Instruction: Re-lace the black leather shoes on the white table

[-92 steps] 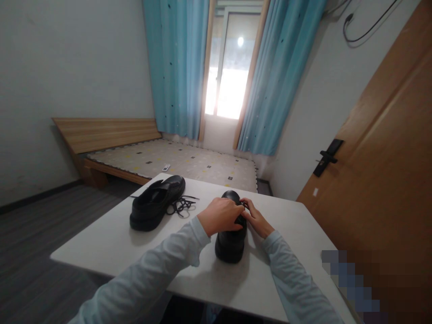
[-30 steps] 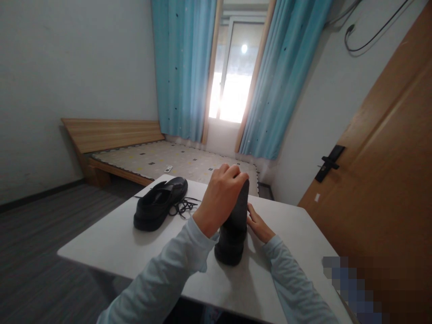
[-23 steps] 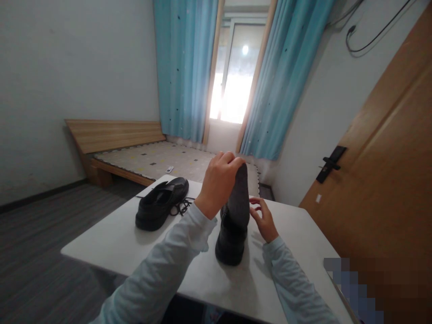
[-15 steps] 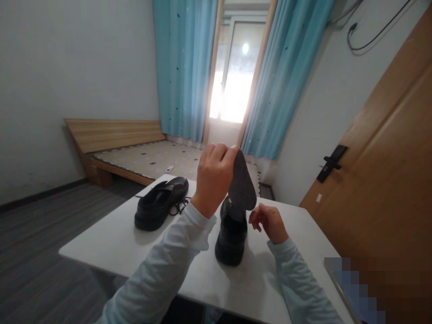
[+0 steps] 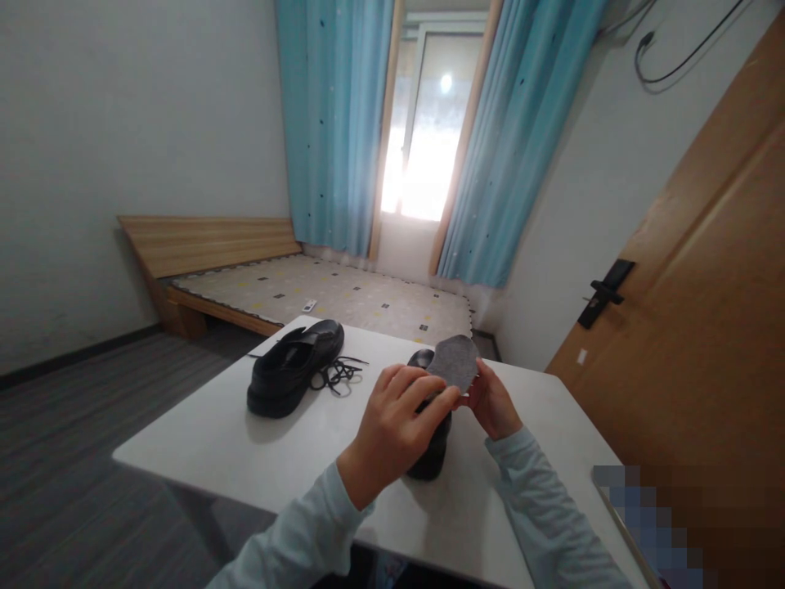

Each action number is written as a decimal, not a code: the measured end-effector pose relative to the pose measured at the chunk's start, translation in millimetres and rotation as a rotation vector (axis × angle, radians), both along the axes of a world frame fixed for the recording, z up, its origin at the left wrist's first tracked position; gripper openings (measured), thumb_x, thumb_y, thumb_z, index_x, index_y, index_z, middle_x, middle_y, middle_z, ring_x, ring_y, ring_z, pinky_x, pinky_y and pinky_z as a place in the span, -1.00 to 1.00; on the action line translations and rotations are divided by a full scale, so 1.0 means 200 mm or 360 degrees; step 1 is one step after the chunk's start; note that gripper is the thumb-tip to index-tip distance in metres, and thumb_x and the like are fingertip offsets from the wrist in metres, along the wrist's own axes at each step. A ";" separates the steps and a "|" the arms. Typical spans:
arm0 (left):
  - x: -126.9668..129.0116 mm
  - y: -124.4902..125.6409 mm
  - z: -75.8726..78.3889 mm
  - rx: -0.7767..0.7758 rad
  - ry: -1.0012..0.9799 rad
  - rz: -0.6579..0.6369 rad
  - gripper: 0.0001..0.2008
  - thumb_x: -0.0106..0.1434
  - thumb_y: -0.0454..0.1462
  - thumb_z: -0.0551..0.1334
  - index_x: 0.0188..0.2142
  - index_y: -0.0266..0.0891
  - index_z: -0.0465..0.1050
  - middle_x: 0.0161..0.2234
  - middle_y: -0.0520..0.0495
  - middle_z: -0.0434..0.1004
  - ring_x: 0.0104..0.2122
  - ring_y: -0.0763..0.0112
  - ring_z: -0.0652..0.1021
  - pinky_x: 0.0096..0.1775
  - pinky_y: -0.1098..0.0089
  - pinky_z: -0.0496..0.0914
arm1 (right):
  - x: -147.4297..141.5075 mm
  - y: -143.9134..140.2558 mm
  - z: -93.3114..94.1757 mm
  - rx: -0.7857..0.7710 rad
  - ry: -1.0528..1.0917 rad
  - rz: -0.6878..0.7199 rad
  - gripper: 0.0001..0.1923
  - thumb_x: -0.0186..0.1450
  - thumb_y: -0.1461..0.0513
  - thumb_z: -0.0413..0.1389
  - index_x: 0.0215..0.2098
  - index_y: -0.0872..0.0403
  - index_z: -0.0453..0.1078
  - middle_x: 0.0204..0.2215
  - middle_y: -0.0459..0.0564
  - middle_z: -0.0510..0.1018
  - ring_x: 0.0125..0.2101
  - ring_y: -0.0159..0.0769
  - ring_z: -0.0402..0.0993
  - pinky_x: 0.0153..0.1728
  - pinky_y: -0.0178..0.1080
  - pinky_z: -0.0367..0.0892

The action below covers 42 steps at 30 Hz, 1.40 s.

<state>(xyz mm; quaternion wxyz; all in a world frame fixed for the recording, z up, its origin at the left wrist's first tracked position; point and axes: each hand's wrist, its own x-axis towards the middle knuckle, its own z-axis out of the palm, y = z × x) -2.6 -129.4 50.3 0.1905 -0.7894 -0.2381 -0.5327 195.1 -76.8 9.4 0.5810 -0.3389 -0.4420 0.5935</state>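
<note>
A grey insole (image 5: 455, 361) is held between both hands, above a black shoe (image 5: 429, 460) on the white table. My left hand (image 5: 396, 425) is closed on the insole's near end, and it hides much of the shoe's opening. On the other side, my right hand (image 5: 492, 402) pinches the insole's right edge. A second black shoe (image 5: 285, 372) stands to the left on the table, its black laces (image 5: 338, 375) lying loose beside it.
The white table (image 5: 202, 446) has its edge close in front of me. Behind it is a bed (image 5: 257, 290) with a small white remote (image 5: 309, 306) on it. A wooden door (image 5: 687, 327) stands at the right, and blue curtains (image 5: 334, 123) frame the window.
My left hand has come down with the insole, which was upright and now lies tilted lower. My right hand, empty before, has taken hold of its edge.
</note>
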 end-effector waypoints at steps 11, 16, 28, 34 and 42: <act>-0.07 -0.02 -0.07 -0.1348 -0.0077 -0.0244 -0.71 0.06 -0.20 0.28 -0.18 -0.16 0.45 0.04 -0.17 0.26 0.02 0.19 0.34 0.02 0.17 0.31 | -0.03 0.00 -0.04 0.0107 -0.0315 -0.0189 -0.69 0.06 0.15 0.23 -0.29 0.10 0.31 -0.58 -0.17 0.43 -0.71 -0.52 0.26 -0.81 -0.47 0.05; -0.09 0.01 -0.07 -0.1623 -0.0264 -0.0363 -0.66 0.18 -0.14 0.16 -0.05 -0.14 0.37 -0.04 -0.12 0.40 -0.17 0.34 0.48 -0.22 0.36 0.45 | -0.02 0.01 -0.05 0.0146 -0.0392 -0.0252 -0.57 0.06 0.13 0.24 -0.15 0.06 0.26 -0.58 -0.18 0.44 -0.75 -0.55 0.20 -0.81 -0.47 -0.01; -0.17 0.11 -0.10 -0.1317 -0.0337 -0.0088 -0.67 0.16 -0.44 0.06 -0.19 -0.15 0.51 -0.17 -0.02 0.56 -0.18 0.38 0.53 -0.10 0.33 0.41 | -0.04 -0.01 -0.02 0.0248 -0.0407 -0.0140 -0.54 0.08 0.15 0.22 -0.08 0.05 0.25 -0.49 -0.12 0.44 -0.70 -0.55 0.20 -0.81 -0.49 0.01; -0.36 0.21 -0.12 -0.1430 -0.0412 0.0260 -0.68 0.19 -0.37 0.07 -0.12 -0.16 0.49 -0.12 -0.02 0.53 -0.16 0.36 0.53 -0.09 0.37 0.39 | -0.04 -0.02 -0.02 0.0294 -0.0518 -0.0081 -0.57 0.10 0.14 0.19 -0.07 0.04 0.31 -0.40 -0.07 0.46 -0.68 -0.56 0.18 -0.79 -0.47 0.02; -0.53 0.28 -0.25 -0.1732 -0.0415 0.0592 -0.65 0.17 -0.33 0.08 -0.06 -0.18 0.45 -0.15 -0.03 0.55 -0.22 0.32 0.55 -0.14 0.36 0.40 | -0.04 -0.01 -0.04 0.0303 -0.0574 -0.0091 -0.66 0.11 0.14 0.19 -0.15 0.06 0.35 -0.40 -0.08 0.45 -0.69 -0.57 0.18 -0.80 -0.47 0.00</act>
